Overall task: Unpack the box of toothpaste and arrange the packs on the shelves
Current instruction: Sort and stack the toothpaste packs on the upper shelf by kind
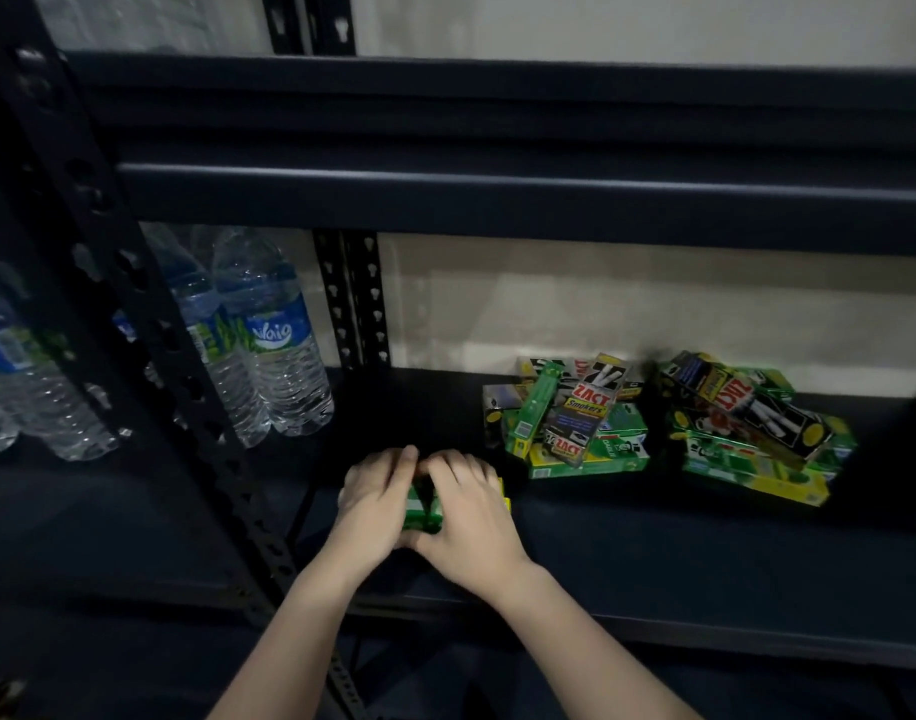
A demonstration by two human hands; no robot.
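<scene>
Head view: both hands meet at the near edge of a dark metal shelf (653, 553), closed together around a small stack of green toothpaste packs (423, 504). The left hand (375, 498) curls over the stack's left side, and the right hand (468, 511) covers its right side and top, fingers bent over the packs. Only a strip of green carton shows between the two hands, with a yellow-green edge peeping out beyond the right hand's knuckles. The stack rests on the shelf board.

Farther back and to the right lie two loose heaps of toothpaste packs. The left heap (570, 423) mixes green cartons with a black "ZACT Smokers" carton tilted on top. The right heap (752, 428), near it but apart, holds green and yellow cartons under another black ZACT carton lying askew.

At the far left of the shelf stand clear water bottles (268, 335) with blue and green labels, upright, behind a perforated shelf post (133, 314).
</scene>
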